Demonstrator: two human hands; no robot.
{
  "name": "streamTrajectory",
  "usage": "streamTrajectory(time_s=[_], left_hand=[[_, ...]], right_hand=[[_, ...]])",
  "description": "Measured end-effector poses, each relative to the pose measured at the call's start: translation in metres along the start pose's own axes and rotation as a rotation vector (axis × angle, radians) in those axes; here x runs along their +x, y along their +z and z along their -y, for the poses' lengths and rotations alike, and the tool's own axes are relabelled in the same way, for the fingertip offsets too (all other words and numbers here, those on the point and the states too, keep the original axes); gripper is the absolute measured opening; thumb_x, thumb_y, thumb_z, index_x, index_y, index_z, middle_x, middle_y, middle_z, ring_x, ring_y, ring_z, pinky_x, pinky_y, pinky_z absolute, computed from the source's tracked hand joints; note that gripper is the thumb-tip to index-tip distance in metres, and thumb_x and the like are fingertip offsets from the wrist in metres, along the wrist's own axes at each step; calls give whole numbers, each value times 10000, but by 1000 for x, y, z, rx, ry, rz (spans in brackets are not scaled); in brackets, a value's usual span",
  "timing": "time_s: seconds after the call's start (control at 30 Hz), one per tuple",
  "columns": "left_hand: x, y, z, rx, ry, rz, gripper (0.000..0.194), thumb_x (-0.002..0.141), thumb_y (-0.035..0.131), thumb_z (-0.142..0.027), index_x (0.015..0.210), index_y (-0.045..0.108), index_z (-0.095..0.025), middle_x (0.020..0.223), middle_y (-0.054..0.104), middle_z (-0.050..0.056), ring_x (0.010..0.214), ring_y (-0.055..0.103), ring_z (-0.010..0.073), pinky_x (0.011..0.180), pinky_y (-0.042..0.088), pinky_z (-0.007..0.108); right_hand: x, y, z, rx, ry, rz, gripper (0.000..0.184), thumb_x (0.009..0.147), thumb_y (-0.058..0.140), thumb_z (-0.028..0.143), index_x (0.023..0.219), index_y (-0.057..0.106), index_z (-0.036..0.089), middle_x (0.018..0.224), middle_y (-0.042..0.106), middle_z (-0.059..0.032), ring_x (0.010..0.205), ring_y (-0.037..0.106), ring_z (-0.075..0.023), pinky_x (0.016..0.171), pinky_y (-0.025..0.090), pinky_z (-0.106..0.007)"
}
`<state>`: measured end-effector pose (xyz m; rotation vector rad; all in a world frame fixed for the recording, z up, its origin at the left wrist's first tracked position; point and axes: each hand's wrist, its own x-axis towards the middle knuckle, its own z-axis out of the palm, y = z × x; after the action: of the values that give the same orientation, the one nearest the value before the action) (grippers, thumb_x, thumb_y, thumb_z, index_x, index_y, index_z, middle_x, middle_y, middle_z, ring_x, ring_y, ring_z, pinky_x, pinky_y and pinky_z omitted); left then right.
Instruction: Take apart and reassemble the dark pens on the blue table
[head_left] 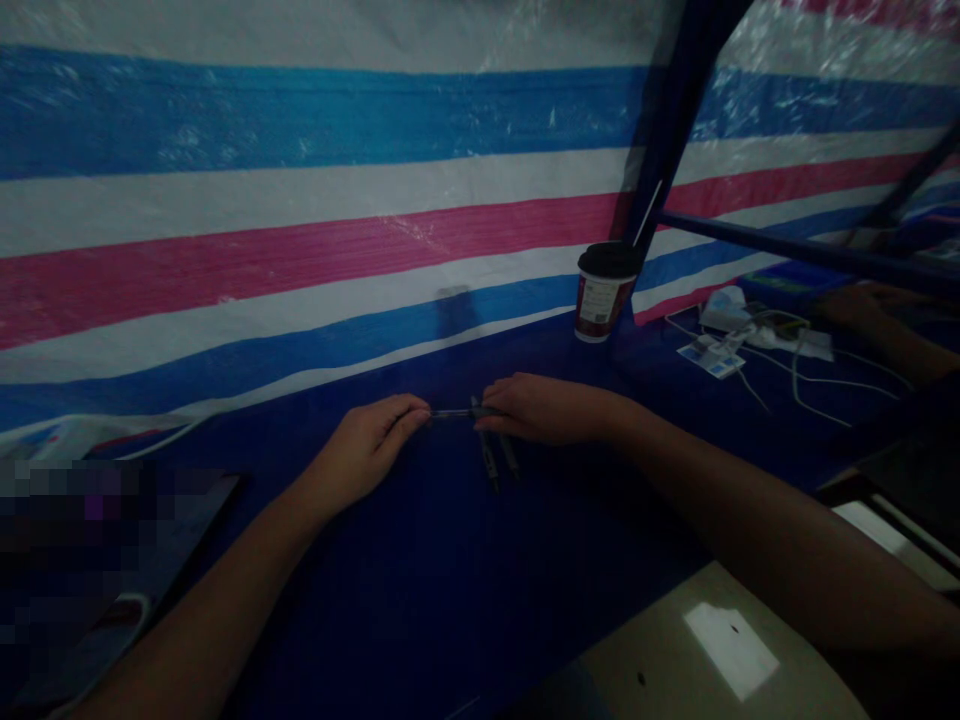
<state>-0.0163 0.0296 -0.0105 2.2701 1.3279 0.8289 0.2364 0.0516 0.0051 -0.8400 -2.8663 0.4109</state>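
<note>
The left hand (pixel 366 450) is closing its fingertips on one end of a slim dark pen (pixel 451 413), and the right hand (pixel 547 410) is curling over the other end, so the pen is lying crosswise between them, apparently kept level by both hands at once. Two more dark pens (pixel 489 460) are lying just under the right hand's fingers, angled toward the person, with their upper ends hidden by that hand. All of this is happening on a bench (pixel 420 590) covered in dark blue sheeting, set against a striped tarpaulin wall (pixel 300 230). Off to the right, a paper cup with a black lid (pixel 604 290) is standing near white cables (pixel 817 375), and another person's hand (pixel 855 305) is resting in shadow beyond them. The dim light is obscuring how firmly the fingers are gripping, and a pixelated patch (pixel 75 560) is hiding the lower left corner.
</note>
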Motion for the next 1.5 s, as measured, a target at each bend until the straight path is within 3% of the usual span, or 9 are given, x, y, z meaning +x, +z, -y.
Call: streamTrajectory(time_s=[0.13, 0.4, 0.57, 0.83, 0.97, 1.07, 1.13, 1.33, 1.5], left_hand=[[-1, 2, 0, 65, 44, 31, 323, 928, 467, -452, 792, 687, -258, 722, 709, 40, 671, 631, 221, 679, 483, 308], [-9, 4, -5, 199, 241, -206, 223, 961, 562, -390, 1005, 719, -239, 919, 719, 75, 866, 654, 248, 830, 512, 359], [-11, 7, -15, 269, 356, -203, 254, 960, 614, -423, 1031, 737, -212, 872, 723, 92, 773, 638, 238, 780, 501, 366], [-11, 2, -26, 378, 300, -147, 317, 966, 585, -492, 880, 727, -222, 786, 683, 76, 708, 610, 227, 702, 452, 337], [-12, 5, -24, 548, 241, -137, 457, 1029, 431, -480, 747, 664, -207, 671, 638, 57, 635, 580, 211, 663, 419, 330], [-12, 9, -21, 604, 142, -75, 490, 1055, 336, -448, 790, 660, -194, 668, 654, 50, 611, 597, 209, 609, 388, 318], [-11, 12, -16, 535, 75, -50, 460, 1052, 335, -431, 843, 669, -192, 695, 678, 41, 612, 618, 204, 585, 375, 304], [-8, 15, -3, 156, -25, -83, 411, 1010, 406, -424, 770, 651, -199, 556, 567, -33, 471, 507, 134, 529, 371, 256], [-8, 17, 1, 27, -51, -49, 452, 1011, 387, -470, 758, 646, -199, 520, 519, -48, 445, 460, 116, 486, 348, 237]], right_hand=[[-3, -1, 1, -58, 22, 18, 295, 1065, 468, 346, 981, 678, 157, 981, 729, -81, 870, 657, -194, 893, 428, -384], [-3, -1, 5, -168, 147, -91, 388, 1043, 461, 414, 863, 699, 166, 802, 719, -85, 699, 614, -188, 657, 376, -324], [-1, 1, 2, -252, 241, -77, 375, 1028, 475, 375, 878, 742, 160, 849, 751, -119, 731, 660, -216, 666, 398, -332], [5, 10, -1, -436, 256, -106, 411, 1048, 443, 354, 934, 765, 126, 880, 768, -142, 807, 682, -236, 828, 398, -382], [7, 16, -1, -497, 202, -159, 405, 1059, 404, 280, 909, 751, 133, 875, 767, -125, 819, 662, -231, 801, 341, -375], [7, 18, -3, -521, 225, -215, 353, 1053, 428, 259, 925, 728, 123, 899, 754, -132, 881, 650, -239, 801, 326, -366], [7, 16, -6, -437, 214, -216, 310, 1039, 493, 317, 928, 705, 119, 918, 741, -132, 886, 642, -236, 802, 336, -355], [5, 10, -12, 247, 135, -196, 425, 1077, 405, 396, 805, 625, 156, 722, 639, -21, 671, 580, -135, 660, 370, -265], [5, 10, -17, 186, 81, -313, 232, 1004, 581, 329, 872, 657, 154, 833, 681, -44, 763, 596, -151, 720, 384, -281]])
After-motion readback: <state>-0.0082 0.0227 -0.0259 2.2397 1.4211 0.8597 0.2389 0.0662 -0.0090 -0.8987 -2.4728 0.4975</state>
